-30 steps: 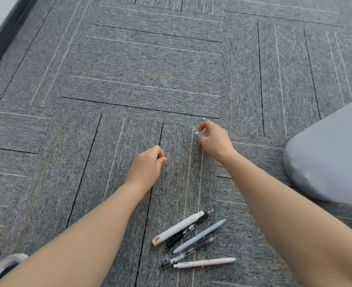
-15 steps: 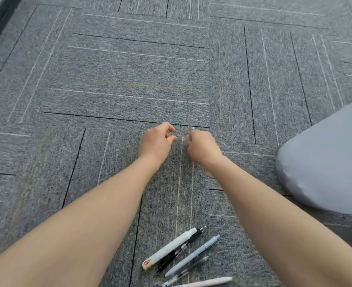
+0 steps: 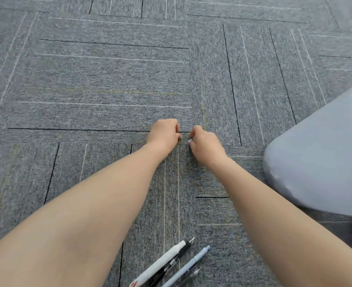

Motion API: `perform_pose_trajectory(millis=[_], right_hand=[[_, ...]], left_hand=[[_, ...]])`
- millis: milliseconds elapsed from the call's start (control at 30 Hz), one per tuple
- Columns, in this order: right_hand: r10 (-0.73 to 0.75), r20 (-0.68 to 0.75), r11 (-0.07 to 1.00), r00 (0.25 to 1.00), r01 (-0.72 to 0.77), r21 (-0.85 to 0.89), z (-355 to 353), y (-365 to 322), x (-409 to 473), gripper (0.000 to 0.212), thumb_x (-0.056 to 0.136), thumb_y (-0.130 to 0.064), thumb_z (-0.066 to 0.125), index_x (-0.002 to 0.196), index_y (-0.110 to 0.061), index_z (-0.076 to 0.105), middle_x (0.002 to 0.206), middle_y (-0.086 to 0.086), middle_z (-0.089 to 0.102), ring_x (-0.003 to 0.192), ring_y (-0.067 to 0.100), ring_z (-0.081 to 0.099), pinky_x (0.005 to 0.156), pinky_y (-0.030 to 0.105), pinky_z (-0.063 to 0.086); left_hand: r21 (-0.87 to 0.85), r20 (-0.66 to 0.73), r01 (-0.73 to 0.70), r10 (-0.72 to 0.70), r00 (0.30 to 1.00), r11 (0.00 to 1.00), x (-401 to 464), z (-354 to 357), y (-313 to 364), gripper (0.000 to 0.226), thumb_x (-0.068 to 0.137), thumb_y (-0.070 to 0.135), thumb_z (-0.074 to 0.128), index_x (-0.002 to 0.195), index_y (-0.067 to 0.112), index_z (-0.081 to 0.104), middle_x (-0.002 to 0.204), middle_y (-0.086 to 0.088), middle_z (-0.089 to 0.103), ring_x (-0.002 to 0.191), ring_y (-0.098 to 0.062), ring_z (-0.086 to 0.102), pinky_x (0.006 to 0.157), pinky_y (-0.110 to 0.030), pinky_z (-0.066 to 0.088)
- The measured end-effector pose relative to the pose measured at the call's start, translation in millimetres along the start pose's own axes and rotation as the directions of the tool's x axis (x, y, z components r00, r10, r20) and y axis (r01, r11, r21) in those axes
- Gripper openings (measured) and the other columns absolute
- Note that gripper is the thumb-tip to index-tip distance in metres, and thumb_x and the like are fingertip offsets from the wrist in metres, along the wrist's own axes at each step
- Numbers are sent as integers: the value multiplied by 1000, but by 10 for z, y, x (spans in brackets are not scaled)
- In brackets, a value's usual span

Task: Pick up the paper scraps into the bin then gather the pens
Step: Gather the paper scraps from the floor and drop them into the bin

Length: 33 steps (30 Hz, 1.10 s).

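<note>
On the carpet (image 3: 109,83), left hand (image 3: 163,134) curls closed; right hand (image 3: 206,147) pinches something tiny; pens (image 3: 171,266) lie near.

Left hand (image 3: 164,135) and right hand (image 3: 205,146), curled, nearly meet on grey carpet (image 3: 109,83); pens (image 3: 171,266) lie nearer.

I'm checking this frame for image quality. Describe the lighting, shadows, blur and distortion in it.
Head view: soft, even light, no glare, only faint shadows under the forearms; wide-angle bending curves the carpet lines near the edges; slight softness around the left hand and right hand, so what they pinch is unclear; the pens are cropped at the bottom; the grey mass at the right is smooth and featureless.
</note>
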State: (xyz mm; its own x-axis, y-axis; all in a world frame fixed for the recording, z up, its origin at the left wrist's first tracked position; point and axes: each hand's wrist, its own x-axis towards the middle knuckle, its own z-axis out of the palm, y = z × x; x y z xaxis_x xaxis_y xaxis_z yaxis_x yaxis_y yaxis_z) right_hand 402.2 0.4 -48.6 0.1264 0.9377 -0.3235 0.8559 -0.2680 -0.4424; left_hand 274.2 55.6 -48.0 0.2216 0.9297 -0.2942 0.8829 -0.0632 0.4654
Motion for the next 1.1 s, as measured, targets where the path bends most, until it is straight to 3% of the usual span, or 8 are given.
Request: perform_pose_trajectory(millis=[233, 333, 433, 633, 800, 933, 1000, 1100], right_hand=[[-54, 27, 975, 998, 59, -214, -33, -134, 17, 11, 91, -2, 48, 98, -10, 52, 92, 13, 63, 75, 28, 54, 59, 36, 47], [52, 67, 998, 996, -50, -24, -124, -126, -22, 9, 91, -5, 49, 92, -12, 54, 93, 8, 62, 79, 22, 58, 64, 33, 51], [95, -85, 977, 992, -76, 201, -310, -106, -230, 8, 96, -15, 51, 91, -14, 56, 83, 0, 60, 68, 13, 55, 54, 24, 41], [24, -518, 958, 855, 128, 256, -1484, -345, -786, 9, 93, -20, 56, 85, -17, 57, 66, -10, 57, 61, 3, 50, 53, 13, 34], [118, -726, 987, 677, 3, 163, -2615, -8, -1347, 8, 89, -21, 58, 89, -16, 63, 76, 1, 65, 78, 19, 57, 65, 24, 33], [319, -620, 942, 717, -314, 123, -2842, 575, -1708, 14, 88, -17, 54, 88, -12, 67, 82, 4, 62, 89, 28, 62, 73, 28, 43], [399, -507, 911, 764, -391, 129, -2804, 783, -1780, 17, 88, -17, 52, 86, -13, 69, 81, 6, 66, 88, 32, 66, 76, 36, 53], [440, -423, 890, 792, -447, 89, -2763, 912, -1850, 27, 88, -13, 47, 101, -17, 71, 103, 6, 70, 97, 28, 62, 76, 30, 48]], left_hand=[[84, 44, -3, -1, 999, 996, -45, -52, 103, 9, 90, 18, 60, 85, 10, 61, 93, -11, 65, 85, -27, 58, 72, -35, 46], [-36, 31, 36, -34, 999, 999, -178, -45, 65, 12, 92, 20, 56, 85, 11, 58, 91, -9, 63, 83, -24, 56, 70, -34, 42], [-230, -63, 20, -36, 997, 973, -349, -108, 73, 13, 92, 22, 55, 83, 13, 56, 87, -3, 61, 78, -19, 55, 66, -31, 40], [-487, -404, -414, 222, 887, 769, -541, -716, 1222, 9, 88, 21, 59, 83, 14, 60, 74, 6, 59, 68, -10, 53, 62, -25, 41], [-480, -461, -670, 486, 742, 567, -767, -1007, 2405, 10, 83, 22, 68, 77, 15, 63, 66, 11, 58, 61, -6, 53, 59, -22, 43], [-279, -279, -748, 695, 663, 602, -988, -788, 2904, 10, 81, 27, 68, 81, 17, 68, 78, 3, 70, 75, -17, 61, 70, -33, 50], [-158, -182, -769, 747, 640, 620, -1047, -663, 2996, 13, 83, 30, 64, 85, 19, 71, 85, 0, 72, 84, -22, 63, 75, -37, 50], [-84, -128, -766, 755, 643, 638, -1086, -587, 3020, 19, 85, 32, 60, 89, 19, 75, 92, -4, 71, 91, -26, 61, 80, -36, 48]])
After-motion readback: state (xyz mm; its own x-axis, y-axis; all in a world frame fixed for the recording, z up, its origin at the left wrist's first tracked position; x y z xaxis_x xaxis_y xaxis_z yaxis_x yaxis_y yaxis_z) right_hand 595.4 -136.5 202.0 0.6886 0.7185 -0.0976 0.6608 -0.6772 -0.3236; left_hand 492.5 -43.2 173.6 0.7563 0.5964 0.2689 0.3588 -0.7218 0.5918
